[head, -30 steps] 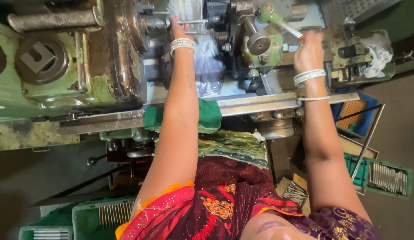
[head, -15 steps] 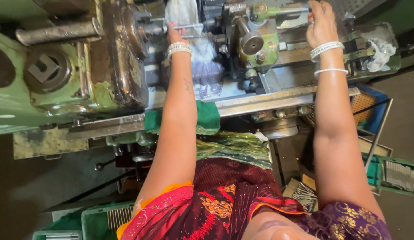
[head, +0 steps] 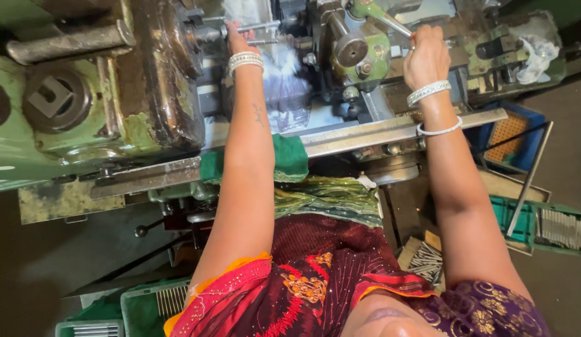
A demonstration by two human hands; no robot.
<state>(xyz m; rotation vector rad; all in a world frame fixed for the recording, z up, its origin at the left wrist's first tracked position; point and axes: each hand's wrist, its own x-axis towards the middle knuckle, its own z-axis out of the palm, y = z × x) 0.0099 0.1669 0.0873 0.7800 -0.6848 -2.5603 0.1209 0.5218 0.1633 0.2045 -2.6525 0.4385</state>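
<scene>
1. A thin metal rod (head: 252, 27) is seen lying across the far middle of a green lathe (head: 66, 118), projecting rightward from the worn, oily headstock (head: 159, 81).
2. The rod is met by the left hand (head: 237, 39), whose fingers are curled at the rod's left end; whether they are fully clamped on it cannot be told, since the fingertips are hidden.
3. A stack of silver bangles (head: 244, 60) is worn on the left wrist, and a small tattoo is visible on the forearm.
4. A green-knobbed metal lever (head: 383, 17) is gripped by the right hand (head: 426, 55), whose fingers are closed around its shaft at the far right of the machine.
5. Pale bracelets (head: 429, 92) are worn on the right wrist.
6. The two hands are held well apart, with the green tool block (head: 356, 50) between them.
7. A crumpled clear plastic sheet (head: 284, 87) is draped over the bed just right of the left forearm.
8. A green cloth (head: 289, 156) is hung over the near rail of the bed.
9. A white rag (head: 537, 47) is lying at the far right end of the machine.
10. Green crates holding metal rods (head: 562, 228) are set on the floor at the right and at the near left.
</scene>
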